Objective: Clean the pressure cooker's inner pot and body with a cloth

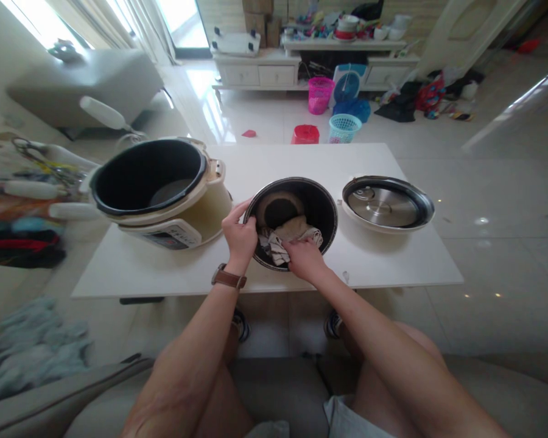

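Observation:
A dark inner pot (326,204) is tilted toward me over the middle of the white table, its mouth facing me. My left hand (240,236) grips its left rim, thumb hooked over the edge. Inside the pot, my right hand (305,258) presses a crumpled, beige-and-striped cloth (296,230) against the lower wall. Some of the right fingers are hidden in the cloth. To the left stands the cream pressure cooker body (210,213), uncovered, with a dark interior. A round lid (383,207) lies at the right with its metal underside up.
The white table (274,161) ends just before my knees. Beyond it on the floor are a red bin (305,134), a light blue basket (344,128) and a pink basket (320,94). A low cabinet (256,72) lines the far wall.

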The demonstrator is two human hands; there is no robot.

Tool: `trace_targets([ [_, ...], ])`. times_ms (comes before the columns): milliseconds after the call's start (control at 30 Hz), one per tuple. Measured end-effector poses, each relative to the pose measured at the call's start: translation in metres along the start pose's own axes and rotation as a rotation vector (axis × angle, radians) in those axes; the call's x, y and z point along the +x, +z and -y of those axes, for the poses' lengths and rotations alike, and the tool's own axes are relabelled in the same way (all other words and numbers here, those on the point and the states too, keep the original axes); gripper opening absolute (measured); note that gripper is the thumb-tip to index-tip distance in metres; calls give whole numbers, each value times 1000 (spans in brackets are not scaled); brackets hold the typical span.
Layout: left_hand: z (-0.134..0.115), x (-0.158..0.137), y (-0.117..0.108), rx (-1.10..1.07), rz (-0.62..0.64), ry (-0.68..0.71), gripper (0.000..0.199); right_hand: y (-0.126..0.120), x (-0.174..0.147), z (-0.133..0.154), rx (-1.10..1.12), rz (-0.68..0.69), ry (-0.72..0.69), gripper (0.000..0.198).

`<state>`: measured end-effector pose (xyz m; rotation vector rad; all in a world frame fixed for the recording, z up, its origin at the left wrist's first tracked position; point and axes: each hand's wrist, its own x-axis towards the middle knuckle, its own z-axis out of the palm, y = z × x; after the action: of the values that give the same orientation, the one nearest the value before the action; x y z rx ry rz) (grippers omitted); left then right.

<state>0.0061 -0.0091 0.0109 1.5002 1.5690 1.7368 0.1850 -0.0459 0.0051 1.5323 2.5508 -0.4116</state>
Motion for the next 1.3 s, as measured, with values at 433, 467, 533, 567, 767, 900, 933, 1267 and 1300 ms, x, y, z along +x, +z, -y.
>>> trace_targets([
  [433, -3, 0, -1, 15, 11, 6, 44, -2, 0, 1, 7, 20, 6, 47],
  [467, -3, 0, -1, 12, 12, 3, 45, -2, 0, 1, 7, 21, 8, 47],
  [533, -3, 0, -1, -1, 12, -2, 45, -1, 0, 1, 11, 19, 10, 48],
  [567, -3, 0, -1, -7, 12, -4, 44, -1, 0, 0, 15, 16, 9, 48],
  [767, -1, 0, 0, -9, 8, 5, 44, 0, 0, -1, 26, 2, -3, 46],
  [900, -1, 0, 0, 24, 16, 5, 45, 1, 0, 0, 20, 1, 6, 45],
  [933, -1, 0, 0, 28, 15, 5, 45, 1, 0, 0, 18, 0, 7, 44],
  [1267, -2, 0, -1, 22, 6, 10, 45, 1, 0, 1, 11, -2, 0, 41],
  [1300, -2, 0, -1, 18, 5, 12, 45, 1, 0, 1, 9, -6, -1, 41],
])
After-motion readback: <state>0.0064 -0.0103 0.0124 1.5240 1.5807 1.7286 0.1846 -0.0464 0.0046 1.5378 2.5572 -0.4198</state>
